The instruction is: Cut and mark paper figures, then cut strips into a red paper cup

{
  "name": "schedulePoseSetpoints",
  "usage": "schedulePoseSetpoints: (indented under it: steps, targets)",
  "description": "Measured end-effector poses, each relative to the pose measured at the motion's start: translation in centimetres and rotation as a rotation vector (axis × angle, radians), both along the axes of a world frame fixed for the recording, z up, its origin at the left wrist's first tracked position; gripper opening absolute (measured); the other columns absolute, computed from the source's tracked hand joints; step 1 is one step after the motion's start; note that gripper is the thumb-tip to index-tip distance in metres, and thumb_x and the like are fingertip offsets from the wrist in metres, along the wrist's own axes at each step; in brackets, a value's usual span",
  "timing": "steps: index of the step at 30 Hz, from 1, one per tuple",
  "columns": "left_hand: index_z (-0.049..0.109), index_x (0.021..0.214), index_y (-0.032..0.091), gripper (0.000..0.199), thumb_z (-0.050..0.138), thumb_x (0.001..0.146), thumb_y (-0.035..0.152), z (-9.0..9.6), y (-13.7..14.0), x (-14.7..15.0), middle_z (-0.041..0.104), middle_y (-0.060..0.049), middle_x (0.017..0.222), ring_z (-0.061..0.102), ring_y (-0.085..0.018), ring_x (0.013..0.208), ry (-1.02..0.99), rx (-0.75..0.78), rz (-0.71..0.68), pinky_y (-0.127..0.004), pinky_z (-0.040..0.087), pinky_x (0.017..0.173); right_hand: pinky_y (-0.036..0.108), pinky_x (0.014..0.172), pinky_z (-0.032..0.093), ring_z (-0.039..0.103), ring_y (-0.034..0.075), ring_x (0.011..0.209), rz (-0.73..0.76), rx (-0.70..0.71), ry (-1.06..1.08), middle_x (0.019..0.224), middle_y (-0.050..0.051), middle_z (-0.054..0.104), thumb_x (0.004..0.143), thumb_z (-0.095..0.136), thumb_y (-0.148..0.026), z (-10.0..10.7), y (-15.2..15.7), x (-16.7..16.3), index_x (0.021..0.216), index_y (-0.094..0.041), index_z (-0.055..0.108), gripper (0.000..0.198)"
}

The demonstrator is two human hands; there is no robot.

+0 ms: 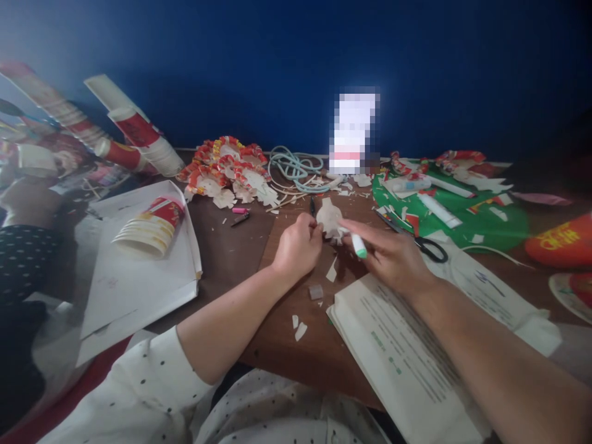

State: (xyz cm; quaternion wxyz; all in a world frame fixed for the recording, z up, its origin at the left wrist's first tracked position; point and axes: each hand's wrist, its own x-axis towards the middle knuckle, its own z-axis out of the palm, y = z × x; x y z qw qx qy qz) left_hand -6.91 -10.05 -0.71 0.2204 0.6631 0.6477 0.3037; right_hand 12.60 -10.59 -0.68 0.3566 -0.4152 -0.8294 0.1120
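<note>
Held cut-out [329, 217] and marker [359, 245]

Clock reference: cut-out at center, 12 o'clock toward the blue wall [222, 74].

Work piece: the white cut-out is over the table [272, 317], ahead of the wearer.

Left hand [298, 246]: at 8 o'clock. The grip is closed in a pinch, thumb and fingers together at the edge of the cut-out.

Right hand [393, 251]: at 4 o'clock. The grip is closed around the white marker, green end toward the wearer. The writing end is beside the cut-out; contact cannot be determined.

Adjacent items:
- Black pen [312, 206]: 10 o'clock, just beside the cut-out.
- Clear cap [315, 291]: 6 o'clock.
- Packet [407, 370]: 5 o'clock, below the right forearm.
- Scissors [433, 250]: between 3 and 4 o'clock, near the right hand.
- Green sheet [497, 225]: 3 o'clock, bearing scraps.
- Cord [296, 166]: 11 o'clock.
- Red-and-white pile [229, 169]: 10 o'clock.
- Cups [143, 237]: 9 o'clock, nested, lying on their side.
</note>
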Motion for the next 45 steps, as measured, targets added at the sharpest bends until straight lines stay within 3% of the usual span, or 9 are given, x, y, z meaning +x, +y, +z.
schedulePoseSetpoints:
  steps: [4, 7, 12, 20, 24, 27, 33, 38, 45]
  targets:
    - [0.057, 0.087, 0.019, 0.017, 0.047, 0.087, 0.033, 0.0, -0.3, 0.1, 0.063, -0.002, 0.073, 0.056, -0.014, 0.065, -0.025, 0.063, -0.032, -0.025, 0.038, 0.063, 0.036, 0.081, 0.055, 0.068, 0.024, 0.098, -0.333, 0.266, 0.109, 0.116, 0.007, 0.068, 0.09, 0.056, -0.032, 1.0, 0.6, 1.2, 0.123, -0.027, 0.061, 0.034]
    - [0.06, 0.083, 0.019, 0.018, 0.051, 0.086, 0.035, 0.1, -0.9, 1.0, 0.066, -0.001, 0.074, 0.057, -0.013, 0.066, -0.062, 0.082, -0.095, -0.024, 0.039, 0.063, 0.037, 0.071, 0.056, 0.07, 0.023, 0.084, -0.398, 0.255, 0.173, 0.107, 0.009, 0.07, 0.091, 0.053, -0.036, 1.2, 1.0, 1.7, 0.12, -0.026, 0.062, 0.032]
    - [0.063, 0.079, 0.021, 0.016, 0.052, 0.083, 0.033, 0.1, -1.8, 2.5, 0.067, 0.0, 0.071, 0.06, -0.014, 0.066, 0.013, 0.008, -0.172, -0.025, 0.039, 0.062, 0.032, 0.057, 0.053, 0.065, 0.016, 0.059, -0.375, 0.127, 0.268, 0.092, 0.006, 0.071, 0.091, 0.053, -0.04, 1.0, 0.7, 1.4, 0.114, -0.025, 0.065, 0.03]
    - [0.06, 0.085, 0.019, 0.026, 0.05, 0.086, 0.043, 0.4, -2.0, 1.3, 0.066, -0.003, 0.072, 0.061, -0.017, 0.066, 0.208, -0.019, -0.13, -0.027, 0.041, 0.062, 0.031, 0.057, 0.052, 0.065, 0.017, 0.063, -0.29, 0.051, 0.274, 0.087, 0.006, 0.07, 0.088, 0.057, -0.036, 2.3, -0.4, 0.4, 0.104, -0.023, 0.068, 0.023]
    - [0.058, 0.098, 0.018, 0.022, 0.049, 0.089, 0.035, 1.8, -2.6, 0.4, 0.066, -0.005, 0.087, 0.061, -0.017, 0.077, 0.216, 0.148, -0.142, -0.028, 0.046, 0.07, 0.031, 0.058, 0.053, 0.064, 0.017, 0.063, -0.281, -0.043, 0.28, 0.081, 0.003, 0.069, 0.087, 0.059, -0.035, 4.1, -1.3, 0.2, 0.104, -0.023, 0.066, 0.021]
    - [0.062, 0.095, 0.017, 0.019, 0.045, 0.09, 0.022, 2.9, -3.6, 0.3, 0.064, -0.008, 0.096, 0.06, -0.018, 0.092, 0.294, 0.28, -0.356, -0.031, 0.048, 0.083, 0.032, 0.065, 0.054, 0.066, 0.019, 0.075, -0.259, -0.04, 0.199, 0.092, 0.005, 0.07, 0.087, 0.059, -0.033, 4.9, -2.5, 0.4, 0.102, -0.025, 0.066, 0.019]
    - [0.059, 0.116, 0.013, 0.031, 0.044, 0.089, 0.014, 1.8, -5.7, 0.3, 0.06, -0.011, 0.125, 0.053, -0.022, 0.118, 0.461, 0.27, -0.618, -0.037, 0.046, 0.099, 0.031, 0.067, 0.054, 0.066, 0.019, 0.075, -0.23, 0.003, 0.103, 0.087, 0.006, 0.069, 0.086, 0.058, -0.03, 2.9, -4.7, 0.6, 0.097, -0.021, 0.063, 0.015]
    - [0.057, 0.124, 0.013, 0.036, 0.039, 0.094, 0.022, 0.3, -5.5, 0.4, 0.058, -0.009, 0.131, 0.048, -0.021, 0.127, 0.408, 0.303, -0.613, -0.038, 0.038, 0.109, 0.027, 0.062, 0.052, 0.064, 0.016, 0.069, -0.24, 0.022, 0.044, 0.082, 0.004, 0.068, 0.086, 0.057, -0.028, 1.3, -4.8, 0.8, 0.092, -0.02, 0.062, 0.011]
    - [0.058, 0.123, 0.015, 0.036, 0.04, 0.094, 0.023, 0.6, -4.8, 0.6, 0.059, -0.007, 0.131, 0.051, -0.02, 0.125, 0.455, 0.233, -0.671, -0.038, 0.035, 0.11, 0.026, 0.058, 0.048, 0.062, 0.015, 0.064, -0.228, -0.011, 0.012, 0.079, 0.003, 0.068, 0.084, 0.058, -0.028, 1.1, -4.4, 0.9, 0.088, -0.02, 0.062, 0.009]
